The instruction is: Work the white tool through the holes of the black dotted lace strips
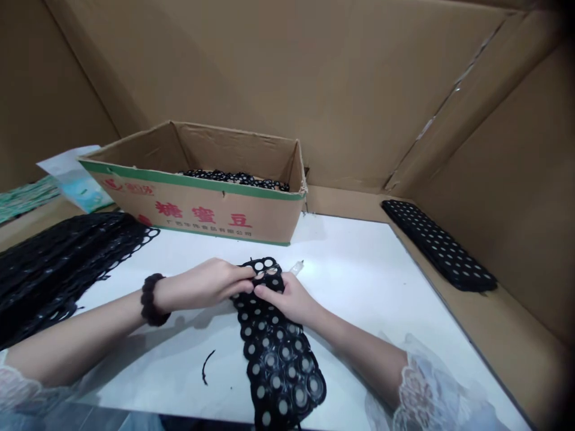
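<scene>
A long black strip with rows of round holes (275,359) lies along the white board and runs off toward the near edge. My left hand (215,281), with a dark band on the wrist, pinches the strip's left side near its far end. On the other side my right hand (294,299) is closed on the same part, thumb on top. The far end is slightly raised between the fingers. A clear, pen-like tool with a pointed tip (297,267) sticks out past my right hand; whether the hand holds it is hidden.
Behind the hands stands an open cardboard box (215,209) with black holed pieces (238,178) inside. A heap of black holed strips (58,257) lies at left. A flat stack of them (435,245) rests at right. A short black thread (206,366) lies nearby.
</scene>
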`<state>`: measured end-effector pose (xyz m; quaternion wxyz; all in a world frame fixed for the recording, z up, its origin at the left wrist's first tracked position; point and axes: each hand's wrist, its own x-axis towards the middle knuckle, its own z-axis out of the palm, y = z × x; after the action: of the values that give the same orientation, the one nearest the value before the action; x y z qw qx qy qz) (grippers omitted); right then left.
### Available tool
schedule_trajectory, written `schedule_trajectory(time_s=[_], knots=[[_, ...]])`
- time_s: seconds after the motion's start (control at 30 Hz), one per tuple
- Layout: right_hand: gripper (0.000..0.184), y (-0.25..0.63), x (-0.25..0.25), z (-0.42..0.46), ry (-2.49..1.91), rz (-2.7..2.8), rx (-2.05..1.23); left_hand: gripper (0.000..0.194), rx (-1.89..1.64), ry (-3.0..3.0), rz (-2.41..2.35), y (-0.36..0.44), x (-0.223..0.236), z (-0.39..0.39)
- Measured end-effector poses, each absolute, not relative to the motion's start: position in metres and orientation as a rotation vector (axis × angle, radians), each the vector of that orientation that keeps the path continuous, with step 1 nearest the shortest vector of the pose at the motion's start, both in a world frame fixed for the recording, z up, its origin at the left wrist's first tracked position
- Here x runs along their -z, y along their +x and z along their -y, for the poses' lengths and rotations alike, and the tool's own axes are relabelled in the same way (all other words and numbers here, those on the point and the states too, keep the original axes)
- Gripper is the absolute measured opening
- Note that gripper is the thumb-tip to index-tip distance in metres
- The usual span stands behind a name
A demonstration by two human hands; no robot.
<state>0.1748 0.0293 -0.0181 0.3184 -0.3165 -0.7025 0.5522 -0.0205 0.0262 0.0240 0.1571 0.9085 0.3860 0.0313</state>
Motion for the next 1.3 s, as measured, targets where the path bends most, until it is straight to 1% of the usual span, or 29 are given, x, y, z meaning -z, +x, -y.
schedule_trajectory(time_s=[0.07, 0.13, 0.17, 0.27, 0.3, 0.37, 0.4, 0.43, 0.47, 0.53, 0.57, 0.6, 0.63, 0.67, 0.73, 0.8, 0.87, 0.9, 0.97, 1.03, 1.1, 1.13, 1.17, 1.2, 1.23, 1.27, 1.3], knots=[[0.026, 0.175, 0.018, -0.028, -0.865, 1.844, -1.453, 0.038, -0.159, 2.465, -1.109, -0.024, -0.034, -0.031], [0.027, 0.176, 0.019, -0.027, -0.882, 1.83, -1.451, 0.037, -0.341, 2.471, -1.261, -0.032, -0.052, -0.038], [0.027, 0.176, 0.019, -0.027, -0.881, 1.826, -1.453, 0.036, -0.501, 2.509, -1.411, -0.037, -0.064, -0.043], [0.027, 0.176, 0.022, -0.026, -0.899, 1.796, -1.463, 0.037, -1.223, 2.5, -2.034, -0.057, -0.104, -0.068], [0.027, 0.176, 0.023, -0.026, -0.912, 1.775, -1.47, 0.038, -1.287, 2.518, -2.159, -0.063, -0.116, -0.079], [0.028, 0.177, 0.024, -0.027, -0.92, 1.733, -1.478, 0.043, -1.087, 2.599, -2.285, -0.07, -0.135, -0.097], [0.029, 0.177, 0.024, -0.027, -0.904, 1.722, -1.479, 0.048, -0.972, 2.628, -2.299, -0.071, -0.139, -0.101], [0.029, 0.177, 0.024, -0.027, -0.88, 1.718, -1.479, 0.052, -0.927, 2.659, -2.291, -0.068, -0.139, -0.102], [0.029, 0.177, 0.023, -0.027, -0.855, 1.717, -1.479, 0.052, -0.951, 2.699, -2.269, -0.064, -0.135, -0.098], [0.028, 0.176, 0.021, -0.028, -0.813, 1.706, -1.474, 0.044, -1.066, 2.834, -2.135, -0.052, -0.115, -0.079], [0.028, 0.176, 0.02, -0.028, -0.799, 1.697, -1.471, 0.04, -0.894, 2.964, -1.954, -0.046, -0.101, -0.067], [0.028, 0.175, 0.02, -0.028, -0.788, 1.688, -1.466, 0.041, -0.615, 3.075, -1.693, -0.04, -0.085, -0.055], [0.028, 0.175, 0.019, -0.028, -0.78, 1.679, -1.46, 0.046, -0.368, 3.095, -1.518, -0.035, -0.069, -0.043], [0.027, 0.174, 0.02, -0.028, -0.772, 1.675, -1.455, 0.048, -0.214, 3.051, -1.414, -0.032, -0.055, -0.034], [0.025, 0.173, 0.021, -0.028, -0.779, 1.674, -1.455, 0.043, -0.09, 2.889, -1.297, -0.028, -0.036, -0.022], [0.025, 0.173, 0.023, -0.028, -0.834, 1.673, -1.473, 0.04, -0.114, 2.7, -1.243, -0.026, -0.034, -0.019], [0.026, 0.173, 0.025, -0.027, -0.9, 1.67, -1.495, 0.037, -0.21, 2.545, -1.248, -0.027, -0.048, -0.024], [0.027, 0.174, 0.026, -0.026, -0.918, 1.673, -1.508, 0.037, -0.319, 2.491, -1.32, -0.03, -0.059, -0.03], [0.029, 0.174, 0.026, -0.025, -0.927, 1.68, -1.52, 0.039, -0.691, 2.436, -1.62, -0.039, -0.084, -0.048], [0.03, 0.175, 0.025, -0.024, -0.935, 1.67, -1.514, 0.04, -1.246, 2.45, -2.041, -0.055, -0.108, -0.076], [0.03, 0.175, 0.023, -0.024, -0.928, 1.65, -1.501, 0.043, -1.473, 2.527, -2.237, -0.072, -0.124, -0.108], [0.03, 0.175, 0.022, -0.024, -0.904, 1.65, -1.501, 0.049, -1.332, 2.575, -2.212, -0.078, -0.129, -0.121], [0.029, 0.176, 0.021, -0.024, -0.869, 1.657, -1.509, 0.059, -1.096, 2.628, -2.146, -0.082, -0.131, -0.131], [0.028, 0.176, 0.019, -0.024, -0.83, 1.672, -1.522, 0.068, -0.933, 2.672, -2.091, -0.082, -0.13, -0.136], [0.028, 0.177, 0.018, -0.024, -0.801, 1.693, -1.538, 0.072, -0.917, 2.697, -2.059, -0.079, -0.128, -0.135], [0.027, 0.177, 0.018, -0.024, -0.791, 1.715, -1.553, 0.069, -1.016, 2.725, -2.038, -0.072, -0.123, -0.129], [0.025, 0.177, 0.018, -0.024, -0.798, 1.734, -1.56, 0.059, -1.161, 2.757, -1.999, -0.063, -0.116, -0.118]])
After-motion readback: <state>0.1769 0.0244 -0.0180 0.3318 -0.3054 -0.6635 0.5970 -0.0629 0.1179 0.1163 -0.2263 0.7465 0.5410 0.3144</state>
